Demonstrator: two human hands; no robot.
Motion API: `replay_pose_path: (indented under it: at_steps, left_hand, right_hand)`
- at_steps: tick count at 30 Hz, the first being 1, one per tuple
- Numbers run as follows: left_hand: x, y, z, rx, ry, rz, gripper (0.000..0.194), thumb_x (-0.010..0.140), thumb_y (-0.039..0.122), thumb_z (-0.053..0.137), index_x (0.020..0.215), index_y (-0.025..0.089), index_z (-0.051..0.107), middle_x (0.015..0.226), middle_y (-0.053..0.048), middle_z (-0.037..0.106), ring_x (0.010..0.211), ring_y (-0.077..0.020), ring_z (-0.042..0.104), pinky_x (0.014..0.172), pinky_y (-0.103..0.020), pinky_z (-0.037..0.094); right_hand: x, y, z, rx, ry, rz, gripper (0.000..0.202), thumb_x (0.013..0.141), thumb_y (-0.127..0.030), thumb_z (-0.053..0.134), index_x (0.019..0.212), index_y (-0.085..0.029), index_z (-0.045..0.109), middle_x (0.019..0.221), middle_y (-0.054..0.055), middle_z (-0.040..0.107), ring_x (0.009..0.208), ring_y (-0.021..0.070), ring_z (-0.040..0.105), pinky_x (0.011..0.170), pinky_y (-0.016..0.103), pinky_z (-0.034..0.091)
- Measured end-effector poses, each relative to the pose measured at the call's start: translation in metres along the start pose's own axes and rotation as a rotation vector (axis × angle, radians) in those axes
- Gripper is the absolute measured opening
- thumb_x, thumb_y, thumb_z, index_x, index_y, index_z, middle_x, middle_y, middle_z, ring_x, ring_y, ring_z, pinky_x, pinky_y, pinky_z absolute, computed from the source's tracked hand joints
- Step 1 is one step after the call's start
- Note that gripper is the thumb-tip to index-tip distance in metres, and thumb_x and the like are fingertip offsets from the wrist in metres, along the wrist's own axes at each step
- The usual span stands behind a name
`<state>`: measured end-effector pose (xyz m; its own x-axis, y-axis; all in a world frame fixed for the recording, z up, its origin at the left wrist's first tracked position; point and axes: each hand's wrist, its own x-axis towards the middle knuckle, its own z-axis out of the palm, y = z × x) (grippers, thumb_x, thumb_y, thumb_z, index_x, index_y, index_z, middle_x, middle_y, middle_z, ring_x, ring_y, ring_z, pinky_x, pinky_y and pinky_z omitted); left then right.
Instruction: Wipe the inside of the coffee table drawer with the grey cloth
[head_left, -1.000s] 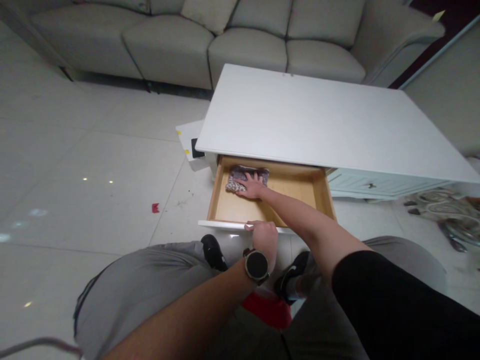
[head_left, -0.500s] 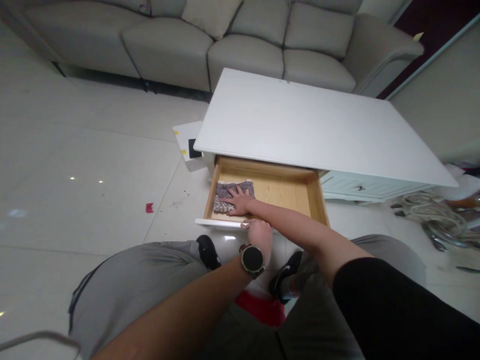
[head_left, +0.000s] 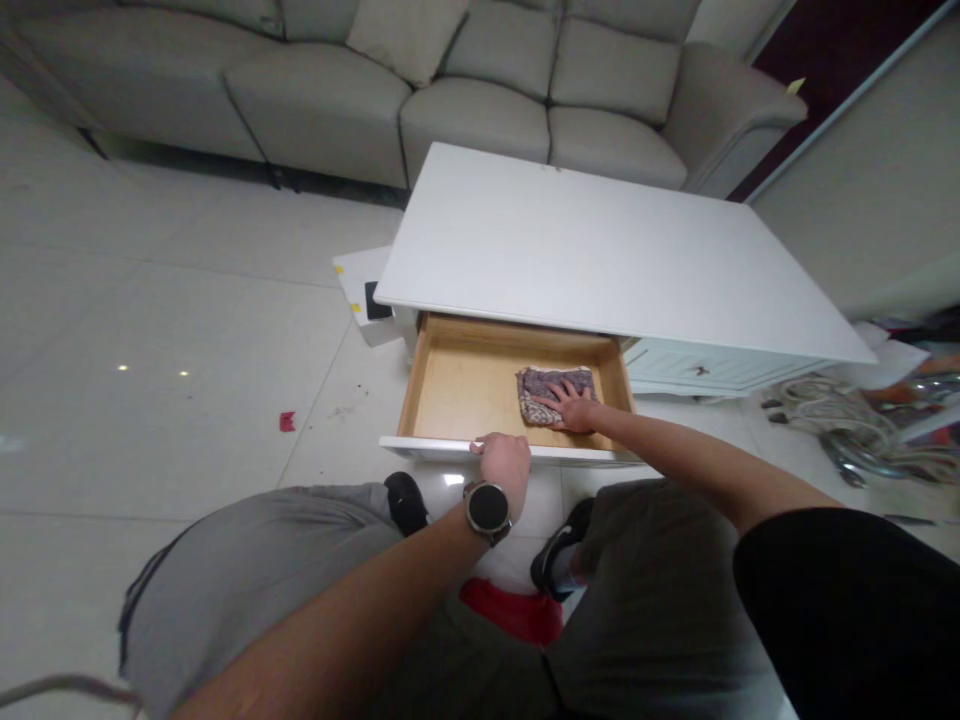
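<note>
A wooden drawer (head_left: pixel 465 385) with a white front is pulled out of the white coffee table (head_left: pixel 600 250). My right hand (head_left: pixel 572 408) lies flat with spread fingers on a folded, patterned cloth (head_left: pixel 534 400), pressing it on the drawer's bottom near the right side. My left hand (head_left: pixel 506 465), with a watch on its wrist, is closed over the top edge of the drawer front (head_left: pixel 431 450). Its thumb rests on the edge; the other fingers are mostly hidden behind the hand.
A grey sofa (head_left: pixel 465 115) stands behind the table. At the table's left is a white box (head_left: pixel 360 270) with a black item (head_left: pixel 377 300) on it. Coiled hoses (head_left: pixel 802 400) lie on the right floor. A red scrap (head_left: pixel 286 421) and a red stool (head_left: pixel 514 610) are nearby.
My right hand has slid the cloth from the left side of the drawer to the right side. My left hand stays on the drawer front. The view has shifted slightly.
</note>
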<state>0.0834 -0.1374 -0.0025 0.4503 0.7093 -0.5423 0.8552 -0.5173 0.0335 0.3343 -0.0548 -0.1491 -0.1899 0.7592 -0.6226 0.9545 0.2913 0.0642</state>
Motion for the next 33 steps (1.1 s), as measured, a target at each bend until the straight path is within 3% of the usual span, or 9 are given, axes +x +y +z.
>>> replay_pose_path:
  at_steps: [3,7,13,18,24,28,33]
  left_hand:
    - [-0.001,-0.001,-0.001,0.019,0.007,0.001,0.046,0.091,-0.001,0.04,0.131,0.006,0.061,0.121,-0.024,0.072,0.11,-0.0337,0.07,0.087,-0.046,0.056]
    - [-0.002,0.0,-0.003,-0.002,0.004,-0.021,0.045,0.091,-0.002,0.041,0.129,0.005,0.064,0.118,-0.025,0.073,0.108,-0.0333,0.071,0.085,-0.046,0.057]
    - [0.001,0.003,-0.005,-0.026,-0.001,-0.049,0.046,0.091,-0.004,0.042,0.128,0.006,0.067,0.116,-0.026,0.073,0.107,-0.0346,0.072,0.082,-0.046,0.058]
    - [0.003,0.002,-0.006,-0.069,-0.012,-0.043,0.042,0.093,0.0,0.042,0.126,0.003,0.068,0.115,-0.028,0.073,0.108,-0.0376,0.071,0.083,-0.049,0.057]
    - [0.006,-0.002,-0.01,-0.11,-0.046,-0.033,0.041,0.095,0.001,0.042,0.128,0.005,0.067,0.115,-0.028,0.073,0.111,-0.0378,0.071,0.082,-0.048,0.057]
    - [0.005,-0.002,-0.008,-0.099,-0.042,-0.026,0.041,0.095,0.002,0.043,0.129,0.004,0.066,0.117,-0.028,0.073,0.114,-0.0396,0.07,0.081,-0.049,0.058]
    - [0.002,-0.001,-0.007,-0.077,-0.028,-0.03,0.043,0.095,0.001,0.042,0.131,0.004,0.065,0.119,-0.03,0.071,0.114,-0.0406,0.069,0.08,-0.05,0.058]
  right_hand:
    - [-0.012,0.031,0.022,0.014,-0.037,0.122,0.089,0.087,-0.068,0.056,0.162,-0.05,0.012,0.175,0.0,-0.006,0.156,0.0503,0.0,0.111,0.082,0.019]
    - [-0.014,0.043,0.031,0.028,-0.05,0.135,0.089,0.087,-0.069,0.054,0.162,-0.05,0.011,0.174,-0.002,-0.012,0.155,0.0518,-0.001,0.111,0.083,0.019]
    - [0.002,0.051,0.007,0.065,-0.012,0.152,0.087,0.09,-0.069,0.052,0.162,-0.05,0.008,0.175,-0.001,-0.009,0.156,0.0487,-0.004,0.111,0.081,0.024]
    - [0.028,0.073,-0.015,0.055,-0.012,0.165,0.089,0.089,-0.07,0.054,0.163,-0.047,0.011,0.175,0.005,-0.002,0.155,0.0506,0.005,0.113,0.078,0.023]
    - [0.042,0.099,-0.012,-0.029,0.084,0.044,0.083,0.09,-0.072,0.049,0.163,-0.046,0.019,0.173,0.011,0.012,0.149,0.0553,0.022,0.108,0.078,0.028]
    - [0.032,0.09,-0.008,-0.11,0.173,0.039,0.077,0.092,-0.066,0.048,0.162,-0.048,0.021,0.172,0.01,0.017,0.145,0.0559,0.028,0.104,0.08,0.03]
    - [0.017,0.06,-0.012,-0.177,0.231,0.206,0.08,0.091,-0.063,0.052,0.162,-0.05,0.017,0.173,0.006,0.019,0.144,0.0616,0.023,0.103,0.083,0.025]
